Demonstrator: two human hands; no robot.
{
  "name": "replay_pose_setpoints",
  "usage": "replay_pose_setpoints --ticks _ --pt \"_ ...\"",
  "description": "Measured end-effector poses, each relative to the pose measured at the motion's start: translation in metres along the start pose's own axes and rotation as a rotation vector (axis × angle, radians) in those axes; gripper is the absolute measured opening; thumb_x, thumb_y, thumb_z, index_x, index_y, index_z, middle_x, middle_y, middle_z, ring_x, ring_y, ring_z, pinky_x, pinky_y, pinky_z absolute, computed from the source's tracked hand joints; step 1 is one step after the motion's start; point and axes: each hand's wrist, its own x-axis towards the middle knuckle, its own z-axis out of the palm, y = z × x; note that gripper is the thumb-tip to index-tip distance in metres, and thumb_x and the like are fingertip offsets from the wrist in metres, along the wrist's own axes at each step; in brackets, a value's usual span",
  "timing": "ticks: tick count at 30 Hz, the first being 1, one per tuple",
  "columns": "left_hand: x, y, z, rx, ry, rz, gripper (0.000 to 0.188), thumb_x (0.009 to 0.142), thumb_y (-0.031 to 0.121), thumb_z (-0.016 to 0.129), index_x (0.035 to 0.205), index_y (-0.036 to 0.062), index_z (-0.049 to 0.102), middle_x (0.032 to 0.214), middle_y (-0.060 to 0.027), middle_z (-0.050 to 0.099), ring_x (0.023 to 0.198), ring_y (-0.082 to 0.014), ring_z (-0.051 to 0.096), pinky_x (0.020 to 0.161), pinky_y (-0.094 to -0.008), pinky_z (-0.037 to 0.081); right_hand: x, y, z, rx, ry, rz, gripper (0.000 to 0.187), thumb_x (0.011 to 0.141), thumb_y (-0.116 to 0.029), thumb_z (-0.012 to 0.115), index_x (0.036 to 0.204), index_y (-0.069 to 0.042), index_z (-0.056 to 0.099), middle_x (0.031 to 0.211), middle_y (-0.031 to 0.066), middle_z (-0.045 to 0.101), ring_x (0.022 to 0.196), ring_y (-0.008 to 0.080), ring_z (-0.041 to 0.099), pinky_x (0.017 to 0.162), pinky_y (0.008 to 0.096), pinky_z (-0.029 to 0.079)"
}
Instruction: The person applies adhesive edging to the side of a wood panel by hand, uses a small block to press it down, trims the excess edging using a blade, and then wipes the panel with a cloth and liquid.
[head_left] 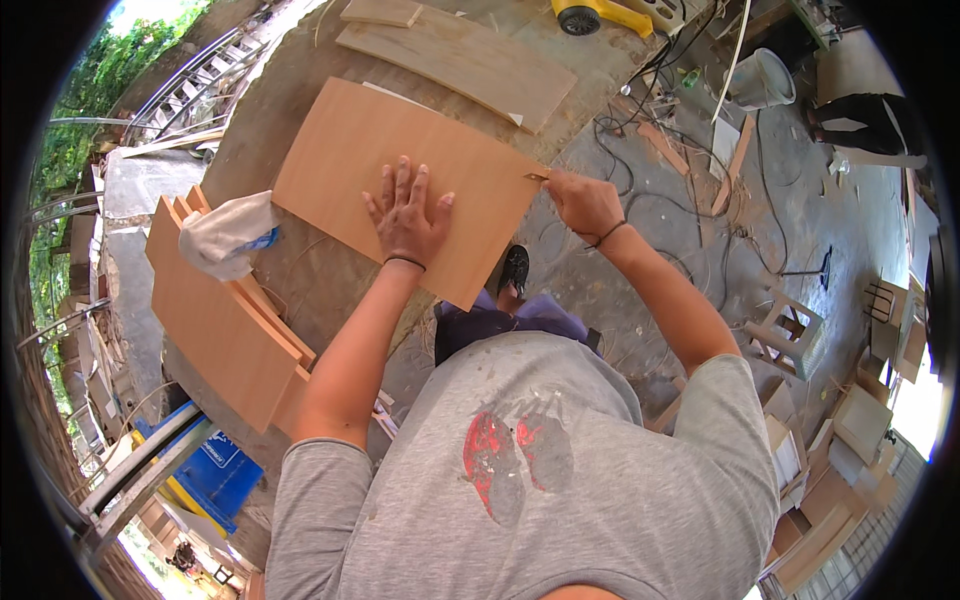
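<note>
A wood-coloured flat board (330,150) lies on the worktable, with its near corner jutting out over the table's edge. My left hand (405,215) rests flat on the middle of it, fingers spread. At the board's right corner, my right hand (588,205) is closed round a small thin tool (535,176). Its tip touches the board's edge there; most of it is hidden in the fist, so its exact kind cannot be told.
Beyond the board lie a long plank (460,65) and a yellow power tool (600,15). To the left, a whitish cloth (228,235) sits on stacked boards (220,320). Cables, offcuts and a bucket (762,80) are on the floor at right, near a small stool (787,333).
</note>
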Motion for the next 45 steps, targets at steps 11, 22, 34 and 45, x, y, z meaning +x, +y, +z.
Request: replay_pose_setpoints --ticks 11,22,34,45 --pt "0.001 0.002 0.002 0.003 0.016 0.013 0.057 0.087 0.049 0.054 0.134 0.0172 0.05 0.151 -0.006 0.035 0.142 -0.0296 0.025 0.111 -0.0615 0.01 0.009 0.013 -0.002 -0.069 0.057 0.03 0.014 0.093 -0.024 0.051 0.096 -0.013 0.058 0.076 0.0094 0.066 0.068 0.0309 0.066 0.053 0.0422 0.051" --pt "0.001 0.004 -0.002 -0.014 0.008 -0.008 0.055 0.088 0.048 0.054 0.134 0.0177 0.051 0.151 -0.0052 0.035 0.142 -0.0292 0.024 0.112 -0.0605 0.009 -0.059 -0.076 0.029 0.128 -0.242 -0.145 0.017 0.081 -0.016 0.054 0.094 -0.017 0.065 0.079 0.0085 0.066 0.07 0.0265 0.066 0.057 0.0388 0.052" --pt "0.001 0.001 0.001 -0.003 0.015 -0.009 0.055 0.088 0.05 0.053 0.133 0.0182 0.052 0.151 -0.0046 0.035 0.142 -0.0289 0.024 0.112 -0.0609 0.009 -0.054 -0.087 0.021 0.069 -0.277 -0.16 0.017 0.083 -0.014 0.051 0.096 -0.016 0.063 0.084 0.0085 0.069 0.07 0.0276 0.067 0.057 0.038 0.054" --pt "-0.001 0.0 0.003 -0.011 0.038 -0.008 0.055 0.087 0.048 0.055 0.133 0.0182 0.052 0.15 -0.0046 0.036 0.142 -0.0283 0.026 0.112 -0.06 0.01 -0.029 -0.032 0.029 0.183 0.035 -0.253 0.009 0.088 -0.015 0.05 0.089 -0.013 0.059 0.074 0.0132 0.066 0.066 0.0326 0.066 0.054 0.0443 0.052"
